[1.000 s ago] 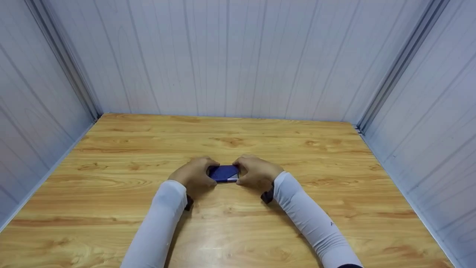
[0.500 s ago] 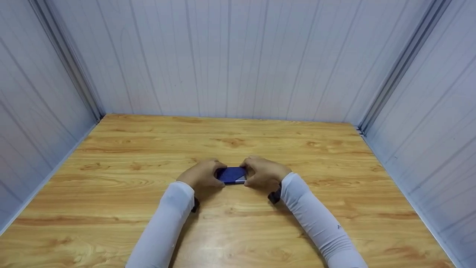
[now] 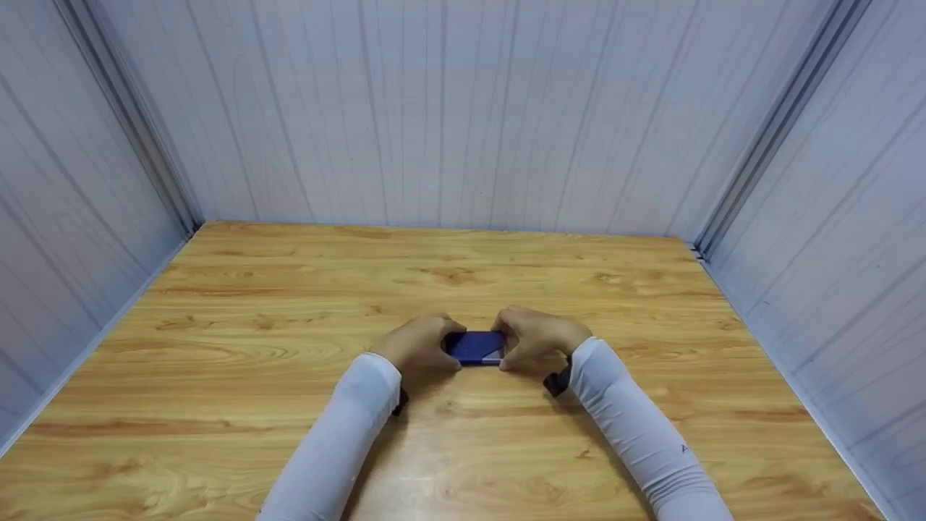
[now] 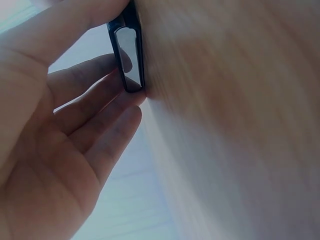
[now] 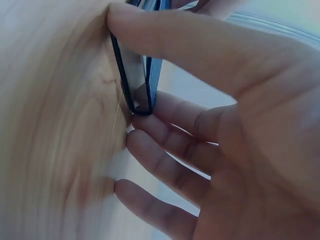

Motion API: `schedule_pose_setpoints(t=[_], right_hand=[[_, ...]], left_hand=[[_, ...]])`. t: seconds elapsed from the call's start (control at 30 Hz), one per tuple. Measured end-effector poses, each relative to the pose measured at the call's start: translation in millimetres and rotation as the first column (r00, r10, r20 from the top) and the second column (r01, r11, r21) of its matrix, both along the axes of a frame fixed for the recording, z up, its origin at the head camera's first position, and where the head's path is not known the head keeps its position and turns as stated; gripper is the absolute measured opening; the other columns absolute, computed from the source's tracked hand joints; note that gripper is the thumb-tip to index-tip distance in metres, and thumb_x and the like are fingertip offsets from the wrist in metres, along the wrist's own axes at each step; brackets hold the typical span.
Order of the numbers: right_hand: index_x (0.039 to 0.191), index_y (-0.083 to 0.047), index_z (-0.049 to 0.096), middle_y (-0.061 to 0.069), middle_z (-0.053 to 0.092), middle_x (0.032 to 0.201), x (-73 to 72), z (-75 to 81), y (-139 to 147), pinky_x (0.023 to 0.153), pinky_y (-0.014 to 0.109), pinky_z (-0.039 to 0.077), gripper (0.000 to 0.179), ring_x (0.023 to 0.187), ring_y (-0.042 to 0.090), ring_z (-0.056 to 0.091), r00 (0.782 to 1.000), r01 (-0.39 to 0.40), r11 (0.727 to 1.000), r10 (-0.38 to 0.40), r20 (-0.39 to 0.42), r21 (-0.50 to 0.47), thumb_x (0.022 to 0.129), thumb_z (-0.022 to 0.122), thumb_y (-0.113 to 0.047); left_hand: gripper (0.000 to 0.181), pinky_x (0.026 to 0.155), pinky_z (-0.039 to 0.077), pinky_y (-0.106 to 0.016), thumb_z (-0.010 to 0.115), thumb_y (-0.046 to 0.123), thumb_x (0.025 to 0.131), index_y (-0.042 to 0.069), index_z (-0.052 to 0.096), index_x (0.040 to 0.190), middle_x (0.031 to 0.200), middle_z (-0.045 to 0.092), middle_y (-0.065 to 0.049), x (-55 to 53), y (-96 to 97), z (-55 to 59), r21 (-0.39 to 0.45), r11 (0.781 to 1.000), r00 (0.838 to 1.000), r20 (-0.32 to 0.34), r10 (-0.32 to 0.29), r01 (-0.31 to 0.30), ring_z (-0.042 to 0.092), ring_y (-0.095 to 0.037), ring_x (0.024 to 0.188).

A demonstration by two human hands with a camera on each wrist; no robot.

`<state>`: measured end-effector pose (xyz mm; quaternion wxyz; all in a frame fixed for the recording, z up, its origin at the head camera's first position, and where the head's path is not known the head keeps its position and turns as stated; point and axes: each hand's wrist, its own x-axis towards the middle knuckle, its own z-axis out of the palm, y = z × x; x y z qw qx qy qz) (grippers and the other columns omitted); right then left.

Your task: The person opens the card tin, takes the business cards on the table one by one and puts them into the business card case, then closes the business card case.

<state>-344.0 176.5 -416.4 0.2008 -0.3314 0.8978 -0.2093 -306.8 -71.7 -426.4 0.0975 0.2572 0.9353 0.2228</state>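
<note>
A small, flat, dark blue card case (image 3: 472, 347) with a silver corner lies close over the tabletop, between the two hands. At its left end, the left hand (image 3: 418, 342) pinches it between thumb and fingers. The right hand (image 3: 541, 337) grips the opposite end the same way, thumb on the near edge and fingers on the far edge. From the left wrist, the shiny end panel of the card case (image 4: 131, 57) shows inside a black frame. In the right wrist view, the card case (image 5: 154, 75) is partly hidden behind the thumb, and the lower fingers are spread apart.
The wood-grain table (image 3: 289, 289) stretches out on every side of the hands. Pale panelled walls (image 3: 463, 108) enclose it at the back, left and right. Both forearms wear white sleeves (image 3: 333, 441), with a dark strap (image 3: 557, 380) at the wrist.
Both hands have shifted to the right and slightly toward the person, carrying the card case along between them. Their hold on its two ends looks the same.
</note>
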Motion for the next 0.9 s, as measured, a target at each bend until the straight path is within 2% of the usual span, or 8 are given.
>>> schedule_pose_setpoints(t=[0.1,0.4,0.6,0.73,0.83,0.9], right_hand=[[0.116,-0.008,0.060,0.004,0.058,0.108,1.0,0.1,2.6,0.082,0.035,0.047,0.049,0.094,0.017,0.055,1.000,-0.009,1.000,0.009,0.002,0.000,0.079,0.088,-0.021],[0.117,-0.006,0.059,0.005,0.058,0.107,0.4,0.0,6.6,0.079,0.035,0.049,0.050,0.091,0.017,0.055,0.999,-0.036,0.999,0.036,-0.010,-0.015,0.079,0.088,-0.019],[0.127,-0.006,0.058,0.005,0.056,0.117,4.6,-3.5,11.9,0.089,0.037,0.046,0.057,0.103,0.019,0.053,0.994,-0.079,0.997,0.079,-0.078,0.009,0.081,0.086,-0.026],[0.138,-0.004,0.053,0.010,0.055,0.129,6.1,-3.4,18.1,0.100,0.040,0.044,0.066,0.117,0.024,0.053,0.990,-0.110,0.994,0.109,-0.084,-0.002,0.084,0.084,-0.025],[0.146,-0.003,0.045,0.015,0.049,0.142,6.7,-0.7,22.1,0.107,0.044,0.041,0.067,0.130,0.030,0.048,0.995,-0.083,0.996,0.081,-0.061,-0.029,0.089,0.077,-0.020],[0.152,-0.005,0.039,0.015,0.043,0.149,6.2,0.5,23.7,0.110,0.047,0.037,0.069,0.137,0.032,0.042,0.997,-0.034,0.998,0.030,-0.067,-0.049,0.094,0.073,-0.022]], left_hand=[[0.061,0.088,0.048,-0.032,0.080,0.019,0.080,0.015,0.063,0.139,0.119,0.062,0.000,2.7,3.9,0.4,0.017,1.000,1.000,0.011,0.003,-0.003,0.059,-0.015,0.100],[0.060,0.089,0.048,-0.032,0.081,0.019,0.081,0.014,0.063,0.137,0.118,0.062,0.000,3.9,5.6,1.3,0.016,1.000,1.000,0.011,-0.009,0.009,0.058,-0.015,0.101],[0.067,0.096,0.045,-0.035,0.081,0.028,0.084,0.014,0.056,0.145,0.129,0.059,0.001,6.3,0.8,3.2,0.006,1.000,0.997,0.075,-0.004,0.003,0.055,-0.016,0.112],[0.069,0.103,0.043,-0.038,0.078,0.033,0.088,0.011,0.052,0.148,0.136,0.056,-0.003,6.1,-6.4,4.0,-0.011,1.000,0.996,0.088,-0.002,0.004,0.054,-0.020,0.122],[0.067,0.109,0.039,-0.042,0.073,0.034,0.093,0.010,0.048,0.150,0.147,0.050,-0.007,6.5,-14.1,5.9,-0.017,0.999,0.995,0.094,0.040,-0.038,0.049,-0.026,0.132],[0.068,0.113,0.034,-0.044,0.071,0.036,0.094,0.010,0.046,0.152,0.153,0.043,-0.008,6.8,-19.4,7.7,-0.024,0.997,0.995,0.062,0.074,-0.073,0.042,-0.029,0.139]])
